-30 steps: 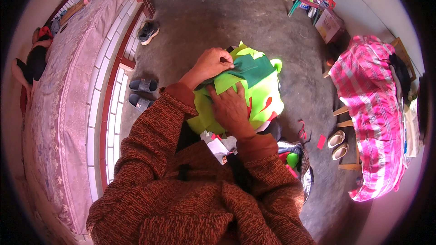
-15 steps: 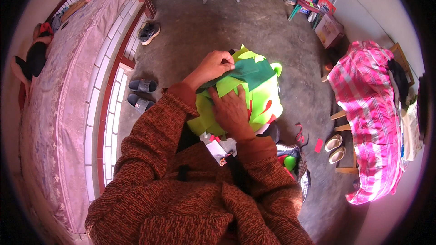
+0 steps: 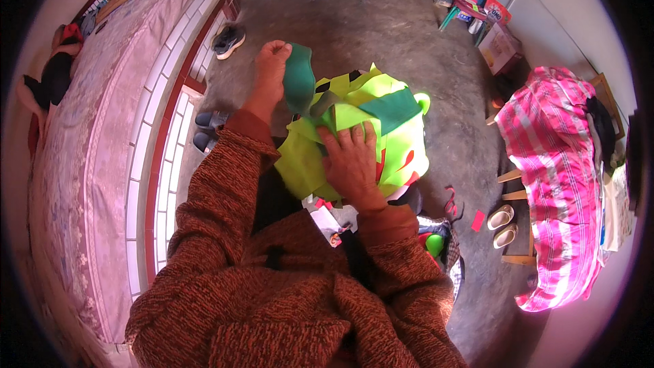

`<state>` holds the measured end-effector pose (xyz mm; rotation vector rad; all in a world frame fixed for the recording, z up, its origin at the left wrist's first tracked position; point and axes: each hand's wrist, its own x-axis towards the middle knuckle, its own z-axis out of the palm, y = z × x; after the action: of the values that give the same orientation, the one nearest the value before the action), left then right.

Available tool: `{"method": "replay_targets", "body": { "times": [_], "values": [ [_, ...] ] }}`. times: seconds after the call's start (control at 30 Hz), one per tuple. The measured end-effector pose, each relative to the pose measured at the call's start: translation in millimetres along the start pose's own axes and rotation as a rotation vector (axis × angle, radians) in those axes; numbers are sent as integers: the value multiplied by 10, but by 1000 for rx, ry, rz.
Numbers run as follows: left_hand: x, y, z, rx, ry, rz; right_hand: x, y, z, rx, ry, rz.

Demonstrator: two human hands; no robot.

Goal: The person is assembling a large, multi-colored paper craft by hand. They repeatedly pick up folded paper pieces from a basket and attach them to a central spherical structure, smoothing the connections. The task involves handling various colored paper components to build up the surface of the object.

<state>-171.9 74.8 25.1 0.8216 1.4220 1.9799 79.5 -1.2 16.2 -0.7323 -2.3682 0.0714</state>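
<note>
Up and away goes your left hand (image 3: 270, 68), risen from the lime-green fabric pile (image 3: 398, 153), where it was pinching half a second ago! Now you have a dark green fabric piece (image 3: 300, 76) between thumb and fingers, hanging just beyond the pile's left edge, its lower end close to the pile. Your right hand (image 3: 351, 163) stays pressed palm-down on the pile, fingers slightly spread. Another dark green patch (image 3: 390, 110) lies on top of the pile, toward its far right. Right of the pile you've a red scrap (image 3: 477, 220) beside cream shoes (image 3: 502, 216); grey slippers (image 3: 210, 120) sit left of it.
</note>
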Motion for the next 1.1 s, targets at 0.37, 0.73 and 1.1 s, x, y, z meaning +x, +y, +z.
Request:
{"method": "replay_targets", "body": {
  "times": [0.37,0.73,1.1],
  "values": [
    [-37,111,-115,-132,165,-108,74,-23,-89,-23,-69,52],
    [200,225,-135,-147,281,38,90,-15,-93,-10,-54,47],
    [248,294,-193,-328,121,213,96,-41,-108,-14,-67,57]
  ]
}}
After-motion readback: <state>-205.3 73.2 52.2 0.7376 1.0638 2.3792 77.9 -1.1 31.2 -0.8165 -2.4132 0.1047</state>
